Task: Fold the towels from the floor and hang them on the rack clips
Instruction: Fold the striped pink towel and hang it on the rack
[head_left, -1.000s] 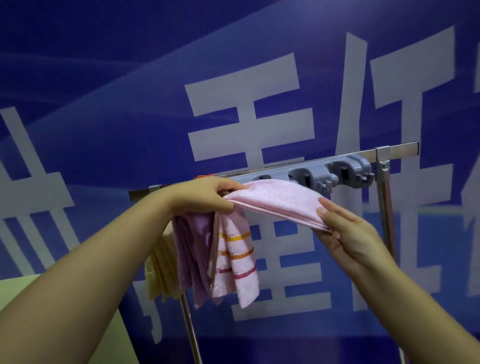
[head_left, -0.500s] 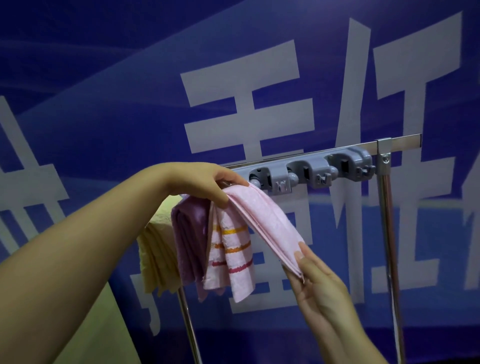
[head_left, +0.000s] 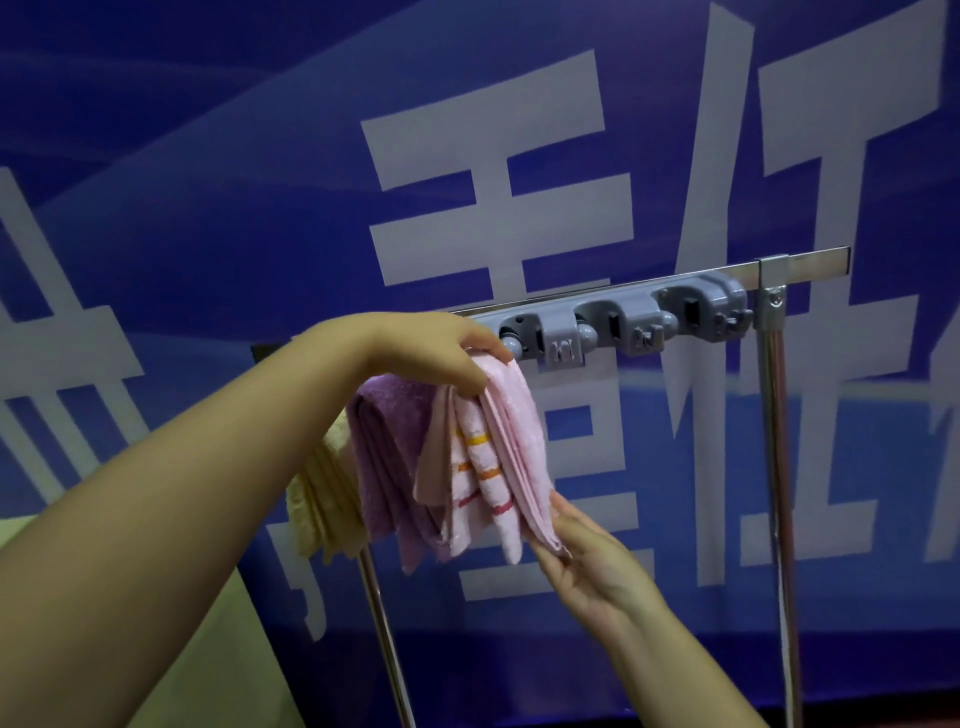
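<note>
Behind everything hangs a deep blue banner with large pale-grey characters (head_left: 498, 171), and in front of it stands a chrome rack with a flat top rail and two upright poles (head_left: 776, 467). Along the rail runs a grey plastic strip of spring clips (head_left: 623, 325); three clip bays to the right of the towels show nothing in them.

The plain pale-pink folded terry towel (head_left: 519, 441) is the one being hung. Its top end sits at the rail just left of the nearest free clip, and its long axis runs almost straight down, leaning slightly right towards its lower end. The left hand (head_left: 441, 358) is at the top, fingers curled over the fold and thumb beneath, pinching the towel's upper edge against the clip strip. Whether the clip has bitten the cloth cannot be told, since the hand covers it. The right hand (head_left: 576, 558) is below, palm up, its fingers only lightly bent and touching the towel's hanging bottom corner.

Just left of it, touching, hang a pink-and-white towel with orange and red stripes (head_left: 480, 478), then a mauve terry towel (head_left: 387, 457), then a pale yellow towel (head_left: 317, 509) partly hidden by the left forearm.

The left hand is nearer the clip, so seating the top edge seems to fall to it, while the right need only let the tail drop.
</note>
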